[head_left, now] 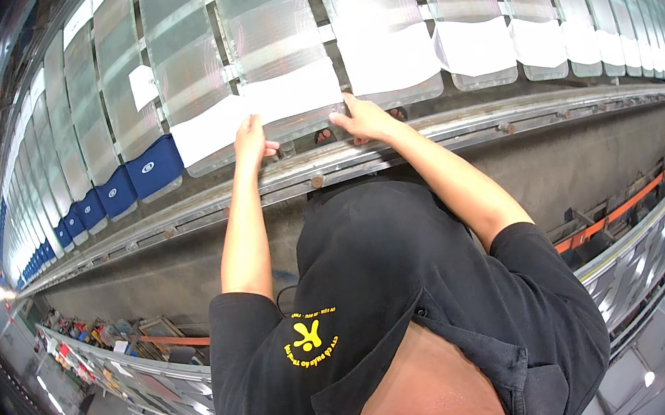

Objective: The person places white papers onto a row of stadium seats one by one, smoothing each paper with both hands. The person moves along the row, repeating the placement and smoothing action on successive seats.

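Observation:
A white cut piece of fabric [292,93] lies on the near end of a clear, round-cornered plate [294,122] in front of me. My left hand [252,141] rests at the plate's left edge, its forefinger touching the fabric's near left corner and its thumb apart. At the right edge is my right hand [365,121]; the forefinger reaches to the fabric's near right corner, with the thumb spread toward the plate. Other fingers of both hands are curled and partly hidden. Neither hand visibly pinches the fabric.
Similar plates stand in a long row, with white fabric [389,61] to the right and navy pieces [152,167] to the left. A metal rail [440,128] runs along their near side. Behind me are a cluttered shelf [115,341] and an orange bar [603,222].

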The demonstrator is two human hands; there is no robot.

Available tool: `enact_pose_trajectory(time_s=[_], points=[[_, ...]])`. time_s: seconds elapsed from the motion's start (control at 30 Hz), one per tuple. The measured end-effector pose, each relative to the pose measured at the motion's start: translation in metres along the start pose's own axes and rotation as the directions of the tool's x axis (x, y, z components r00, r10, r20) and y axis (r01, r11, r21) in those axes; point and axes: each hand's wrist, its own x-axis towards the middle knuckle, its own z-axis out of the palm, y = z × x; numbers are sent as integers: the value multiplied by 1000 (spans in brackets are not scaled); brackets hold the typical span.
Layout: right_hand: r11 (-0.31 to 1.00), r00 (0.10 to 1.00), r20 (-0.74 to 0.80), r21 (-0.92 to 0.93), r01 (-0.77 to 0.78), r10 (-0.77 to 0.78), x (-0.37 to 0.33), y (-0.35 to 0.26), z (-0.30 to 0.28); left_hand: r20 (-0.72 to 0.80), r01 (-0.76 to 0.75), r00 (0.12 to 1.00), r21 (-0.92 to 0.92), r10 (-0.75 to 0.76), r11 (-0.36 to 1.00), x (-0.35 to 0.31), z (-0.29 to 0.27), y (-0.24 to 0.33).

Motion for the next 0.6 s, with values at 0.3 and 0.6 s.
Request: enact_pose_trajectory(time_s=[0.3,0.6], points=[[975,886,-408,-57,215,-220,-5,98,-135,-203,-262,889,512,411,818,-38,50,35],[993,896,-429,-13,118,-112,50,112,-226,-87,-259,946,370,311,892,10,199,106]])
